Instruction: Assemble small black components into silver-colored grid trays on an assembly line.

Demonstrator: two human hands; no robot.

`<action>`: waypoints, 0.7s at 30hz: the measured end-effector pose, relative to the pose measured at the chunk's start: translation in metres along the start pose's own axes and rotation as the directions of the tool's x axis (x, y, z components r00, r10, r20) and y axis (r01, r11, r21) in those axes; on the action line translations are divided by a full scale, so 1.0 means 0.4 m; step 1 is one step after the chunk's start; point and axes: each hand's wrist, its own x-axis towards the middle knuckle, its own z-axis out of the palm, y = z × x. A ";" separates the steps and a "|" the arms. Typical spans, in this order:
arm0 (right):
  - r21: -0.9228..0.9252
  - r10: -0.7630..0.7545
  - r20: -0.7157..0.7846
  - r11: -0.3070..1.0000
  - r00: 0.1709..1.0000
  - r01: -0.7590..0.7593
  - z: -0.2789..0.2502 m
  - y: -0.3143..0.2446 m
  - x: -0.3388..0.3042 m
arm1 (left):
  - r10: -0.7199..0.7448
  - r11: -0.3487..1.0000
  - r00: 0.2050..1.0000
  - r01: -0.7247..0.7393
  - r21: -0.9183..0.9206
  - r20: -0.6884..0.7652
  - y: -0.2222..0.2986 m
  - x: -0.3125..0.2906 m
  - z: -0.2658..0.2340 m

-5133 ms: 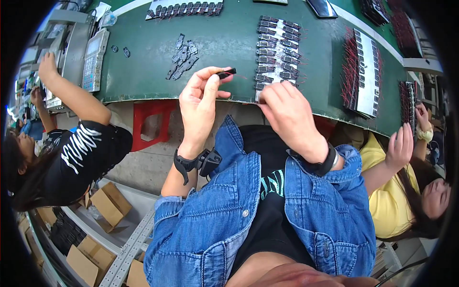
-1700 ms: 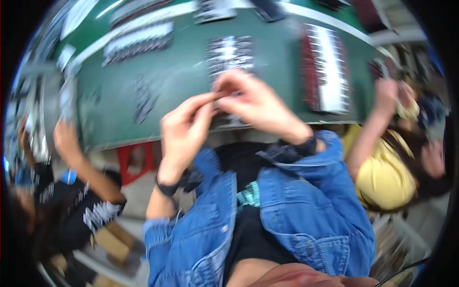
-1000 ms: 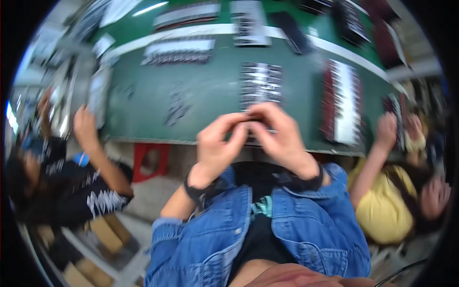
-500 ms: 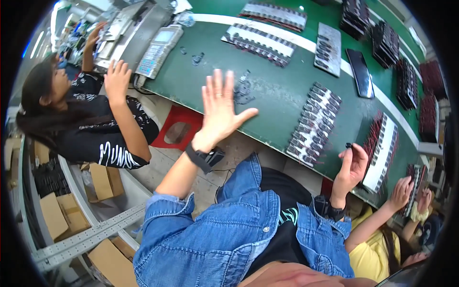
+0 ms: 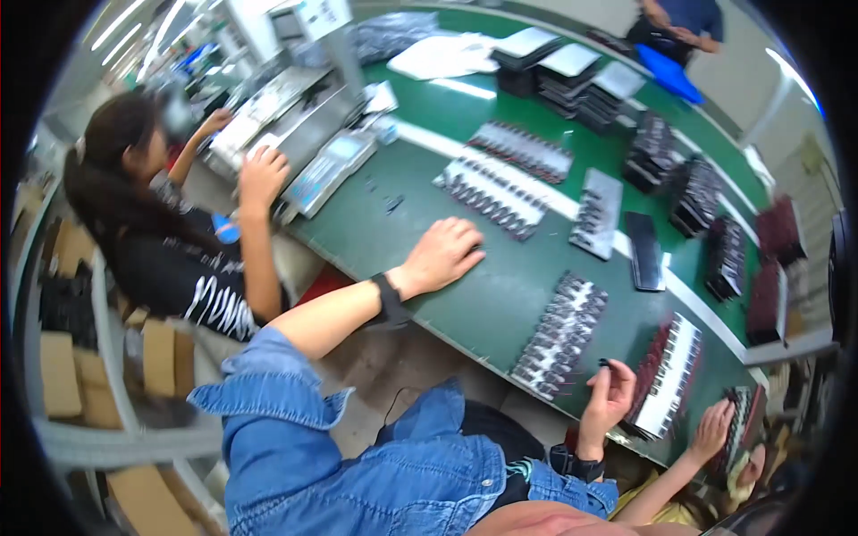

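My left hand (image 5: 441,257) rests on the green table with its fingers curled down over a pile of small black parts (image 5: 480,248). Only a dark bit shows by the fingertips; the rest is covered. Near the table's front edge, my right hand (image 5: 611,391) pinches a small black piece (image 5: 604,364) between thumb and finger. Left of that hand lies a white strip (image 5: 561,335) lined with black parts and thin red wires. Right of it stands another white strip (image 5: 668,375) with dark parts and red wires along its sides.
A few loose black parts (image 5: 393,205) lie near a keypad device (image 5: 331,170). Beyond are more loaded strips (image 5: 493,194), a metal plate (image 5: 597,214), a black phone (image 5: 644,251) and dark stacks (image 5: 651,152). One person (image 5: 223,259) sits left; another person's hand (image 5: 712,430) works at right.
My left hand, spread above the table before, has come down onto the black parts and curled its fingers. My right hand still holds the small black piece. The view has tilted up.
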 end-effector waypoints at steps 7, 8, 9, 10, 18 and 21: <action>0.083 0.051 0.037 0.995 0.998 -0.054 0.015 -0.009 0.008 | -0.037 0.996 0.999 0.036 0.082 0.010 0.005 -0.011 -0.022; 0.091 0.054 0.057 0.994 0.997 -0.059 0.013 -0.006 0.006 | -0.015 0.994 1.000 0.016 0.105 -0.004 0.003 -0.010 -0.014; 0.095 0.061 0.031 0.993 0.998 -0.064 0.010 0.000 0.005 | 0.004 0.992 1.000 -0.001 0.129 -0.017 0.001 -0.005 -0.006; 0.079 0.057 0.038 0.995 0.998 -0.059 0.007 0.007 0.005 | 0.021 0.992 1.000 -0.021 0.125 -0.003 -0.004 -0.001 -0.001; 0.040 0.023 0.062 0.999 0.998 -0.025 -0.001 0.019 0.000 | 0.073 0.977 0.997 -0.065 0.201 -0.034 -0.002 0.000 -0.010; 0.075 0.022 0.012 0.997 1.000 -0.023 0.002 0.015 -0.002 | 0.011 0.976 0.998 0.001 0.217 -0.057 0.009 0.057 -0.035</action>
